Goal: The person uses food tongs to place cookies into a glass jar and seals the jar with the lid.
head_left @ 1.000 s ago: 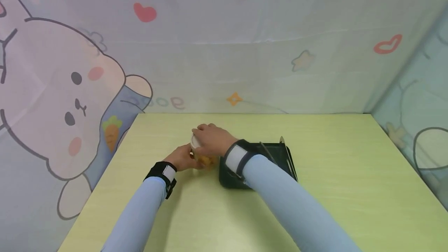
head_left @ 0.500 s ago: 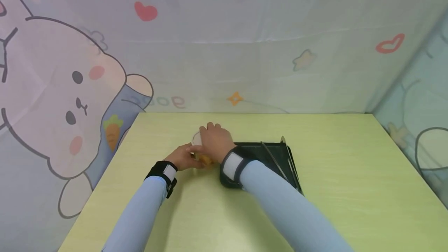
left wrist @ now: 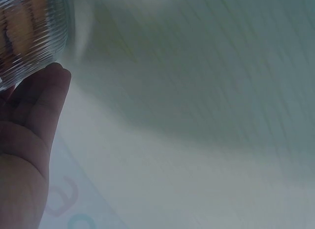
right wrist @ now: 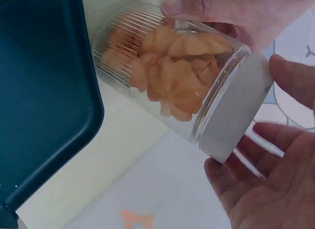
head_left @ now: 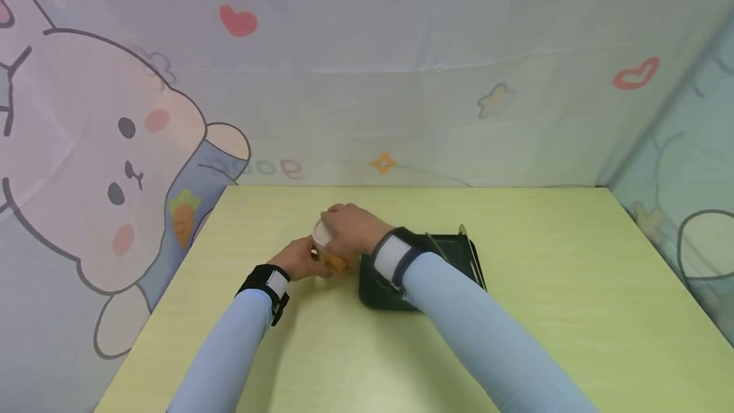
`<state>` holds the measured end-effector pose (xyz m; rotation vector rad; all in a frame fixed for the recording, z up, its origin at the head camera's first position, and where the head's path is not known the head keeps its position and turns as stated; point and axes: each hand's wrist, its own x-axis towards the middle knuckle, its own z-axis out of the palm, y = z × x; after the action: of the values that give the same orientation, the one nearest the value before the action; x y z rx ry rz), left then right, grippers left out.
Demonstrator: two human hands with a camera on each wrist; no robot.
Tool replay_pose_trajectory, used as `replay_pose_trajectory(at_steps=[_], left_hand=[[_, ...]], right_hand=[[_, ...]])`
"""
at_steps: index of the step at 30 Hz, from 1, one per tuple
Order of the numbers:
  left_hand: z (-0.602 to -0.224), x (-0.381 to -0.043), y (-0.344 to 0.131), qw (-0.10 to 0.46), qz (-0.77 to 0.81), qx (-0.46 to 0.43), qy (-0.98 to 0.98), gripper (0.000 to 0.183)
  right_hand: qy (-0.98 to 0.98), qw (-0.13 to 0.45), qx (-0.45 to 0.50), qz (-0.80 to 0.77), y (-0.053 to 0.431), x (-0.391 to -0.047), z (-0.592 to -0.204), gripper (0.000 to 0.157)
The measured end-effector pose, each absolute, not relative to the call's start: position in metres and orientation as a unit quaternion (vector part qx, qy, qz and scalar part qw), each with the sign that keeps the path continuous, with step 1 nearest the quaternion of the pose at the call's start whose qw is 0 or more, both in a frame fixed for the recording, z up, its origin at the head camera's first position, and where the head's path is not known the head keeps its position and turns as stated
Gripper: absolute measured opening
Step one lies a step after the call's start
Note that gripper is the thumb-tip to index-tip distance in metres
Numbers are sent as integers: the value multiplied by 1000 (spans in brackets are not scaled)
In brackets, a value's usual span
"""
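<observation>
A clear ribbed jar [right wrist: 162,66] of golden, flower-shaped cookies stands left of the dark green tray [head_left: 385,298]. Its broad white lid [right wrist: 236,108] sits on the mouth. My left hand [head_left: 298,259] grips the jar's side, with the thumb along the glass in the right wrist view. Around the lid curl the thumb and fingers of my right hand [head_left: 355,229], fingertips at its rim. Only the jar's ribbed base end and part of the left hand [left wrist: 29,125] show in the left wrist view. From the head, the right hand covers much of the lid.
A long thin metal utensil [head_left: 474,263] lies along the tray's right side, its rounded end past the back edge. Another thin metal piece [head_left: 436,246] crosses the tray, partly behind the right forearm. A patterned cloth [head_left: 436,113] hangs behind the pale yellow table [head_left: 573,285].
My right hand turned at the lid, its wrist dipping and swinging left, then came back to much the same pose as a second ago. The left hand has kept its grip on the jar.
</observation>
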<state>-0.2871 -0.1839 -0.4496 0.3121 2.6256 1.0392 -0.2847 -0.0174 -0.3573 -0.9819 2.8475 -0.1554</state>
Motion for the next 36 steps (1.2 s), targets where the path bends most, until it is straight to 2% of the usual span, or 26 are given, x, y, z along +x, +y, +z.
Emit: replay_pose_trajectory(at_steps=[3, 8, 12, 16, 20, 22, 27, 31, 36], left_hand=[[-449, -287, -183, 144, 353, 106, 918, 66], [-450, -288, -182, 134, 326, 111, 929, 62], [-450, -288, -183, 127, 328, 119, 929, 59], [-450, -286, -184, 131, 330, 120, 927, 59], [-447, -285, -183, 140, 328, 115, 927, 67], [-445, -284, -182, 145, 333, 111, 925, 71], [-446, -284, -181, 150, 340, 109, 922, 70], [-450, -285, -182, 142, 338, 115, 923, 65], [-448, -284, -181, 145, 348, 111, 920, 64]], right_hand=[[954, 28, -295, -42, -20, -282, -362, 62], [976, -17, -214, -36, -25, -275, -371, 77], [981, -42, -184, -35, -29, -270, -373, 78], [982, -40, -183, -17, -30, -268, -370, 82], [975, -7, -221, -7, -29, -269, -362, 86], [966, 21, -258, -1, -29, -272, -357, 82], [940, 81, -331, 8, -29, -274, -348, 55], [940, 72, -335, 6, -28, -273, -350, 40], [951, 46, -307, 7, -28, -273, -355, 40]])
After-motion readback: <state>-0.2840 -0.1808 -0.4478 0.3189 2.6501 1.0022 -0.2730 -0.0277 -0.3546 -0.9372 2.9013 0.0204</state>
